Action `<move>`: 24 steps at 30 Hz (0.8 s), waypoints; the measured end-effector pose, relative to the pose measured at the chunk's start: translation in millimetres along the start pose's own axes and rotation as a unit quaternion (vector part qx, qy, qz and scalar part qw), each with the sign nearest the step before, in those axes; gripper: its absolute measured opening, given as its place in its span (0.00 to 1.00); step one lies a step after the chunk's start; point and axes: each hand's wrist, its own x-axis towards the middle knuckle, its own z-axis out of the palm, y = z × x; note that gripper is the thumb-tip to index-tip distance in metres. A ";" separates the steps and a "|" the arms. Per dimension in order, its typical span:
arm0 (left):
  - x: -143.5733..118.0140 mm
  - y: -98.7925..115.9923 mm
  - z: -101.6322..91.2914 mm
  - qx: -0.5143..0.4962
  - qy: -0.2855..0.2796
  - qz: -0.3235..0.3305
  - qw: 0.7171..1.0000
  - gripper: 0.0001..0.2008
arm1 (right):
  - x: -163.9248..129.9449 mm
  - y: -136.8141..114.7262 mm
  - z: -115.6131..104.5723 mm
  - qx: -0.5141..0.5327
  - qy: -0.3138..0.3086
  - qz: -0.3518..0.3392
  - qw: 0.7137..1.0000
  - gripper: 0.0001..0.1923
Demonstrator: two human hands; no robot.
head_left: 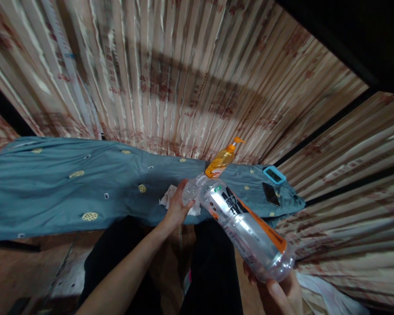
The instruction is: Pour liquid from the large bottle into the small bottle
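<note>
1. head view: i see my right hand (282, 291) clasping the base of the clear bottle (246, 223), tilted above my lap.
2. my left hand (177, 208) closes its fingers around the bottle's neck, beside the orange pump bottle (221, 159) on the blue sheet (68, 183).

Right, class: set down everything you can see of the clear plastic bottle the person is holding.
The clear plastic bottle is large, see-through and looks empty, with an orange, black and white label bearing printed characters. It lies tilted, neck pointing away toward the blue cloth, base nearest the camera. The right hand supports its base from below; the left hand grips the neck end, its fingers round it, hiding any cap.
</note>
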 end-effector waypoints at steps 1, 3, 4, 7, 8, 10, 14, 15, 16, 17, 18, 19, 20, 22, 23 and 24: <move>0.2 -0.5 0.2 -0.004 -0.001 -0.006 1.000 0.37 | 0.3 0.7 0.0 0.003 0.001 -0.001 1.000 0.29; 0.7 -0.7 0.4 -0.012 -0.007 -0.020 1.000 0.39 | 1.0 2.0 0.0 0.006 0.003 -0.001 1.000 0.28; 0.9 -0.3 0.5 -0.016 -0.009 -0.027 0.999 0.39 | 1.3 2.4 -0.2 0.005 0.005 0.001 1.000 0.28; 1.3 2.2 0.4 -0.023 -0.005 -0.042 0.999 0.41 | 2.1 2.5 -1.3 0.005 0.003 0.007 1.000 0.27; 1.3 3.2 0.3 -0.024 -0.004 -0.044 0.999 0.41 | 2.3 2.3 -1.8 0.006 0.001 0.008 1.000 0.27; 1.4 4.7 -0.2 -0.027 -0.003 -0.047 0.999 0.42 | 2.5 1.7 -2.6 0.007 -0.006 0.007 1.000 0.27; 1.2 5.7 -0.8 -0.031 -0.003 -0.054 0.998 0.43 | 2.8 -0.1 -2.3 0.003 -0.001 0.000 1.000 0.29; 1.0 5.7 -0.7 -0.031 -0.002 -0.056 0.998 0.43 | 2.8 -0.8 -1.8 0.004 0.004 0.000 1.000 0.30; 0.9 5.7 -0.6 -0.031 -0.001 -0.058 0.998 0.44 | 2.8 -1.4 -1.1 0.005 0.008 0.001 1.000 0.31; 0.9 5.8 -0.5 -0.032 0.000 -0.061 0.998 0.44 | 2.8 -2.1 -0.4 0.006 0.010 0.003 1.000 0.32; 0.8 5.9 -0.4 -0.034 0.000 -0.064 0.997 0.44 | 2.9 -2.8 0.2 0.007 0.011 0.005 1.000 0.33; 0.9 6.1 -0.3 -0.036 0.000 -0.065 0.997 0.44 | 3.0 -3.3 0.7 0.007 0.010 0.006 1.000 0.34; 1.0 6.3 -0.3 -0.039 0.000 -0.065 0.997 0.44 | 3.0 -3.7 1.0 0.006 0.011 0.007 1.000 0.35; 1.3 6.8 -0.6 -0.042 -0.001 -0.062 0.997 0.44 | 3.2 -3.8 0.9 0.004 0.016 0.008 1.000 0.37; 1.5 7.0 -0.8 -0.042 -0.002 -0.061 0.997 0.43 | 3.3 -3.5 0.7 0.005 0.018 0.010 1.000 0.37; 1.7 7.1 -1.0 -0.042 -0.003 -0.059 0.997 0.43 | 3.3 -3.2 0.4 0.007 0.019 0.011 1.000 0.36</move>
